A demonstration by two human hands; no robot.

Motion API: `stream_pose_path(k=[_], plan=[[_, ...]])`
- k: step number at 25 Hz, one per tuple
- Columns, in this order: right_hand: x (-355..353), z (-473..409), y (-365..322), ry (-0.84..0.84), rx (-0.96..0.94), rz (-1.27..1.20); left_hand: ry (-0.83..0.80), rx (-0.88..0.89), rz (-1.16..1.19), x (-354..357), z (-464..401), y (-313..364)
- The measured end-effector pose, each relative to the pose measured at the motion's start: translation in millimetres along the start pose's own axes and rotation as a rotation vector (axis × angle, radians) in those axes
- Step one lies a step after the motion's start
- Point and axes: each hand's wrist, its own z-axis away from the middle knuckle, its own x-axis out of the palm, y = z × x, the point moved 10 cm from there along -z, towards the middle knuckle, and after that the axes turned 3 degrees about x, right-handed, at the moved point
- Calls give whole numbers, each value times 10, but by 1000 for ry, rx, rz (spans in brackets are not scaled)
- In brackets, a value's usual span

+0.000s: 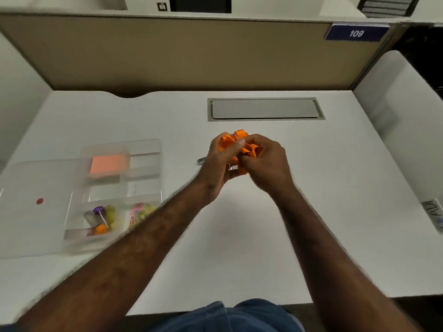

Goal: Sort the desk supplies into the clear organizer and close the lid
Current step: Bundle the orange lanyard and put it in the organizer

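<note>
White worktop (311, 188): right of the clear organizer (143, 149), part filled, lid (28, 212) open, our hands, left hand (219, 164) and right hand (266, 164), grip orange binder clips (236, 140); these and closing remain

blue sign (356, 33) reading "109", sticker (435, 213) perhaps "ADI"

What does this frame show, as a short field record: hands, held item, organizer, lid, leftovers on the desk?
left hand: grips orange clips
right hand: grips the same clips
orange clips: a bunch held above the desk, between both hands
organizer: open, on the desk's left; holds an orange pad and small colourful items, blurred
lid: swung open to the left, red dot on it
leftover: small metal item by the left hand, unclear
</note>
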Motion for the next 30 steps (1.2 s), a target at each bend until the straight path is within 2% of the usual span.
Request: stream_pose_path(k=[4,7,11,17,20,22,26,30], plan=[[727,225,-244,-108,-8,62,156,-20,-74,-734,220,-103],[1273,335,-350,-253,5,128,262,-42,-93,-1289,358,-141],[1810,494,-430,-441,27,99,370,-24,-127,-1893,483,-89],[2126,514,-692,-282,-84,194,433,-11,-121,-2558,611,7],[2456,532,-741,-340,-32,150,431,-29,-89,-2846,676,4],[2709,550,-838,-347,-65,158,438,-36,-54,-3044,708,16],[3218,566,-1052,-345,-167,246,465,-86,-4,-3455,776,85],[3699,483,-1172,-479,-254,436,475,-213,-83,-3771,860,122]])
